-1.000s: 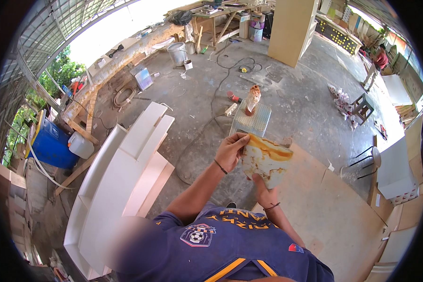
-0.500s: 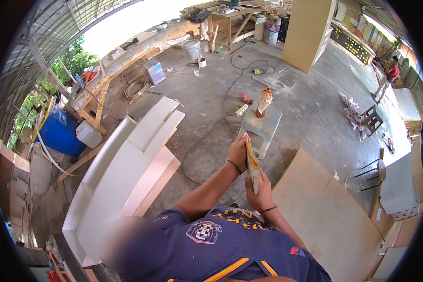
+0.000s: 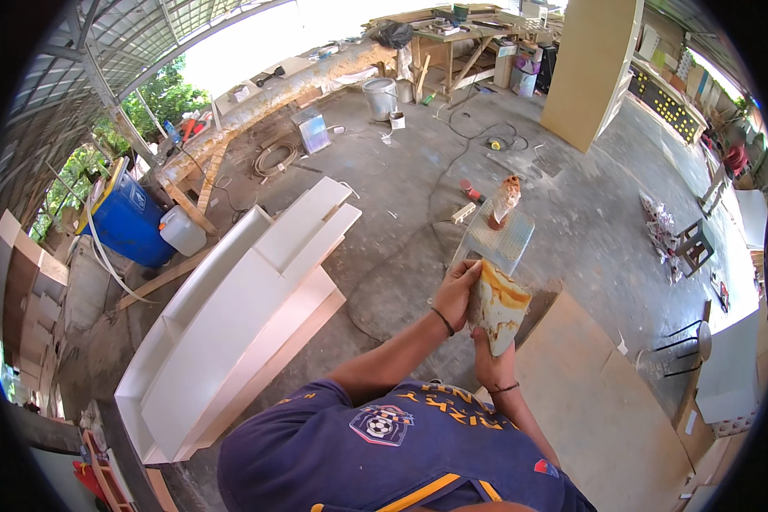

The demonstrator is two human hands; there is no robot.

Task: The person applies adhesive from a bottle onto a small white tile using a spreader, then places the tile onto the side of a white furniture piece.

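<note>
Between my two hands is a flat, pale board smeared with orange-brown paste (image 3: 501,309), its broad face turned up into view. My left hand (image 3: 456,295) is closed on its left edge near the top. Lower down, my right hand (image 3: 492,365) grips the narrow bottom end, thumb on the face. Whether a second tool sits behind the board, I cannot tell. Just beyond stands a small step stool (image 3: 519,239) with a textured top. On it rests a clear plastic bag with reddish-brown contents (image 3: 507,201).
A long white curved cabinet (image 3: 230,333) lies on my left. At right a large wooden panel (image 3: 597,384) is low to the floor. A red power tool (image 3: 469,189) and a cable lie beyond, with a metal bucket (image 3: 381,98) farther back. A dark stool (image 3: 695,245) stands right.
The board has turned from nearly edge-on to face-up, showing its smeared surface. Both hands still hold it. The view has shifted, so the surroundings sit farther right and lower.
</note>
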